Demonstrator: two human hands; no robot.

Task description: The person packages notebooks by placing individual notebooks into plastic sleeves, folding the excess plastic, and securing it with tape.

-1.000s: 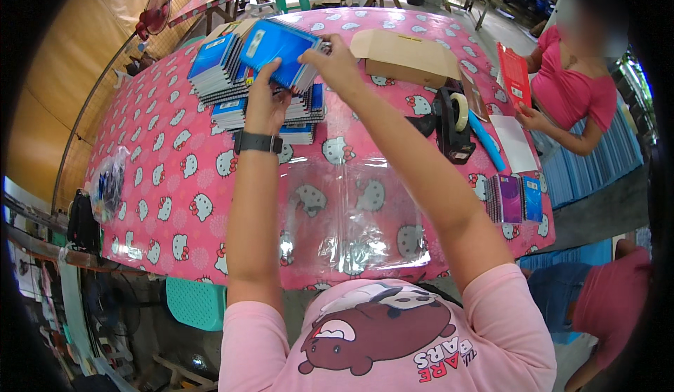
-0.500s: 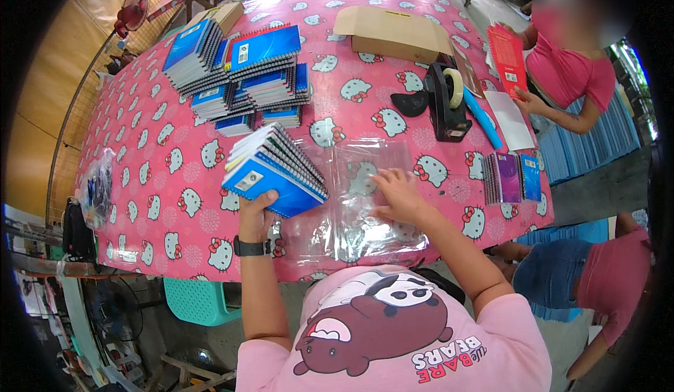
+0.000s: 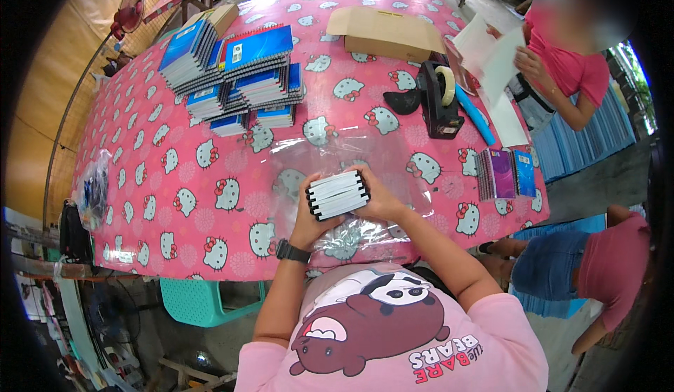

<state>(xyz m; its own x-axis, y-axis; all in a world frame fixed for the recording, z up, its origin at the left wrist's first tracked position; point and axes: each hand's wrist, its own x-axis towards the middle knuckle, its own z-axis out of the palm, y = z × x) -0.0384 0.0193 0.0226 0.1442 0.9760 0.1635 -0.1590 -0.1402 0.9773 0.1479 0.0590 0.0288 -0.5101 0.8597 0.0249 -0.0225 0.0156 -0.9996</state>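
Between my two hands is a stack of spiral notebooks point(image 3: 338, 194), its white page edges turned up toward me and the black coils at both sides. My left hand point(image 3: 309, 215) grips the stack's left end, and my right hand point(image 3: 379, 199) closes on its right end. Under the stack lies a clear plastic bag point(image 3: 288, 157), spread on the pink patterned tablecloth. Farther left stand piles of blue spiral notebooks point(image 3: 258, 48), with a red one showing among them.
A tape dispenser point(image 3: 441, 104) and a blue tube-like object point(image 3: 476, 114) lie to the right, beyond small purple and blue notebooks point(image 3: 500, 174). At the back is an open cardboard box point(image 3: 386, 34). Across the right edge a person in pink point(image 3: 569, 76) handles white sheets.
My left hand has brought the notebooks right, over the bag, and turned them page edges up. My right hand has left the plastic and taken hold of the stack. The person opposite has swapped red covers for white sheets.
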